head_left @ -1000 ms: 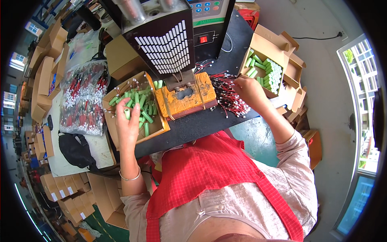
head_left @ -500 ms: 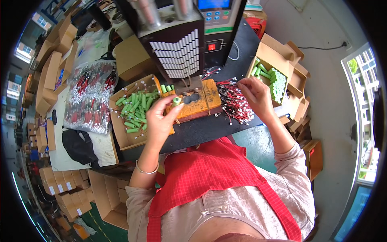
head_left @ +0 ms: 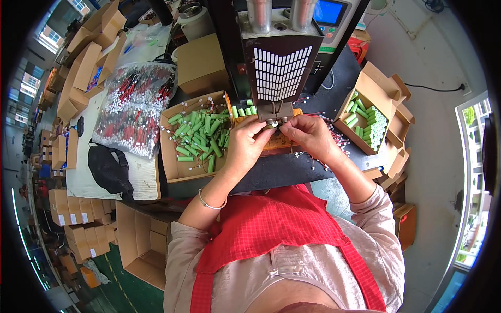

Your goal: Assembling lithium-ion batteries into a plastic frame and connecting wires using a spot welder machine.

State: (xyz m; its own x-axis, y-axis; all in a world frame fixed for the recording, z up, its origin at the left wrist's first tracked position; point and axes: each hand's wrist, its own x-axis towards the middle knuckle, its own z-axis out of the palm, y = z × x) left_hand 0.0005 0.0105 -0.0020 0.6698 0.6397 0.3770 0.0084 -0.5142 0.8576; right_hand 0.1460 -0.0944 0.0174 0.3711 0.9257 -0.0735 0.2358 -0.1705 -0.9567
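Observation:
Under the head of a benchtop spot welder [head_left: 282, 44], my two hands meet at its electrodes. My left hand [head_left: 247, 143] pinches a green cylindrical battery cell [head_left: 274, 124] between thumb and fingers, its pale end showing. From the other side, my right hand [head_left: 314, 136] closes its fingertips beside the cell's end; whatever they grip is too small or hidden to make out. Below the fingertips lies a worn orange block [head_left: 276, 145], mostly covered by the hands. Several green cells [head_left: 244, 111] stand behind my left hand.
To the left, an open carton [head_left: 180, 174] holds many green cells with wires attached. Red-and-black leads with white connectors [head_left: 339, 140] lie beyond my right hand. A carton [head_left: 356, 136] of green cells stands at the right. Bagged leads [head_left: 138, 109] and a black pouch [head_left: 108, 169] lie far left.
My left hand has carried the cell to the right, under the welder head. My right hand has come left from the leads to meet it. The view has shifted.

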